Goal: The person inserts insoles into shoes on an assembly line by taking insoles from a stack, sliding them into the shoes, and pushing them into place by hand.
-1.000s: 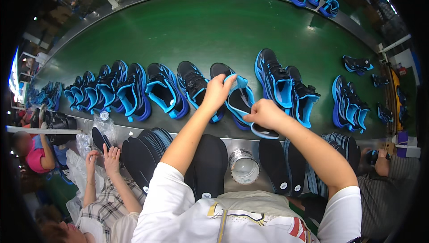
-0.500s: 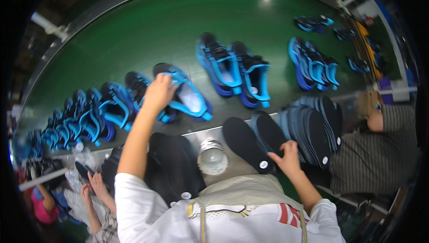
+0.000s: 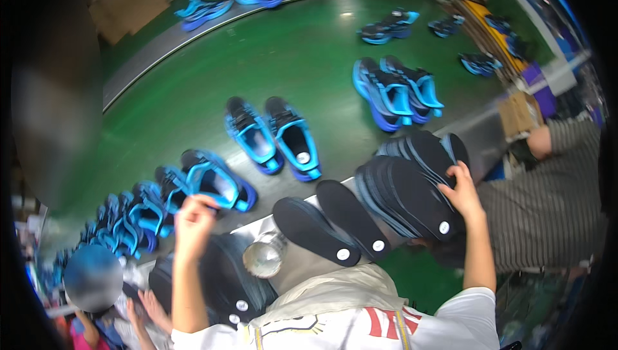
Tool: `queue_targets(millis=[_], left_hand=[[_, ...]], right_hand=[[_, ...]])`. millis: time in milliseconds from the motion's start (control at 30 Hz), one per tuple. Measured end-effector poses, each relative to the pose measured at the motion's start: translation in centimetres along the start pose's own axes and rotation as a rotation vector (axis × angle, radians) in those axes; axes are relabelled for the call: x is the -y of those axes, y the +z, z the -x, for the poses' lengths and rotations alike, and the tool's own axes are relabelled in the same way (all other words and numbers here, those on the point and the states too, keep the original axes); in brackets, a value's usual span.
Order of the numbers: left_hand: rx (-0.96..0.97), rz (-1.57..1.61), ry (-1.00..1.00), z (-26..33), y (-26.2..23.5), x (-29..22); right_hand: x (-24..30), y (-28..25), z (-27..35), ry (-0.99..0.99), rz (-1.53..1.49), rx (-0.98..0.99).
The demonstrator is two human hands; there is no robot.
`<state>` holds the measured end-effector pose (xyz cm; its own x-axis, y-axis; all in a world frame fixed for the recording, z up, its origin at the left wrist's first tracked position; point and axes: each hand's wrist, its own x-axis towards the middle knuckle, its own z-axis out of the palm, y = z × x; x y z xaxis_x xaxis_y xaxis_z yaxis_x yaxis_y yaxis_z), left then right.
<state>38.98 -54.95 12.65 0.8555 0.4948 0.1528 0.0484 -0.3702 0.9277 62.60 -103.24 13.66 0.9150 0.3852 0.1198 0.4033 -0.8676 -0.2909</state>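
My left hand [image 3: 195, 218] is bent and smeared by motion, just below the heel of a black and blue sports shoe [image 3: 222, 186]; whether its fingers hold anything is unclear. To its right, a pair of matching shoes [image 3: 254, 141] stands on the green belt [image 3: 309, 60], a pale lining showing in one and a dark insole with a white round sticker in the other. My right hand [image 3: 462, 192] touches the right edge of a stack of black insoles [image 3: 409, 192], thumb and fingers apart. Left of that stack, two insoles [image 3: 315, 231] lie side by side.
More insoles [image 3: 238, 273] are piled near my left forearm, beside a clear round container [image 3: 264, 257]. A row of shoes [image 3: 122, 221] runs off left, and another pair [image 3: 396, 92] stands farther right. Co-workers sit on both sides; one wears a striped shirt [image 3: 544, 202].
My left hand has drawn back from the shoe toward me. My right hand has gone from the single insoles to the stack on the right. The whole view has shifted.
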Motion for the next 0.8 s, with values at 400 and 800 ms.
queue_targets(millis=[400, 800], left_hand=[[0.119, -0.688, 0.299, 11.0, 8.4, 1.4], [0.188, -0.647, 0.321, 11.2, 10.5, 0.3]], right_hand=[[-3.5, 1.3, 0.1, 0.008, -0.192, 0.105], [-2.4, -2.0, -2.2, 0.227, -0.303, 0.158]])
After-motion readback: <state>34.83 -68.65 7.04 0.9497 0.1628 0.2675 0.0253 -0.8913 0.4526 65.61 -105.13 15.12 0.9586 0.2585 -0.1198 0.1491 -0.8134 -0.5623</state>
